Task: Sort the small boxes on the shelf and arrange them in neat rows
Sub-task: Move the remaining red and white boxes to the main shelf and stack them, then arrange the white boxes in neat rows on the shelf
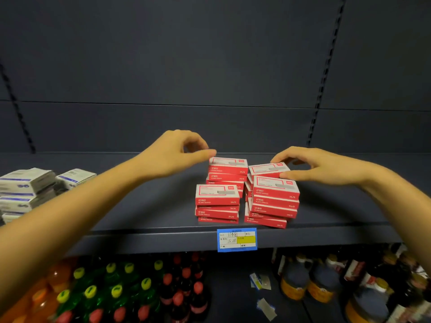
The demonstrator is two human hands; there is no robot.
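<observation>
Several small red-and-white boxes stand in stacks on the dark shelf [140, 206]. The rear left stack [227, 170] is the tallest, with a front left stack [218, 203], a rear right stack [268, 170] and a slightly skewed front right stack [274, 201]. My left hand [179, 152] reaches in from the left, its thumb tip touching the top left corner of the rear left stack, fingers curled above. My right hand [314, 166] pinches the top box of the rear right stack between thumb and fingers.
Grey-and-blue packets [25, 190] are piled at the shelf's left end. A blue-and-yellow price tag [236, 240] hangs on the shelf's front edge. Below, green and red bottles [121, 290] stand left and dark jars [321, 283] right. The back panel is bare.
</observation>
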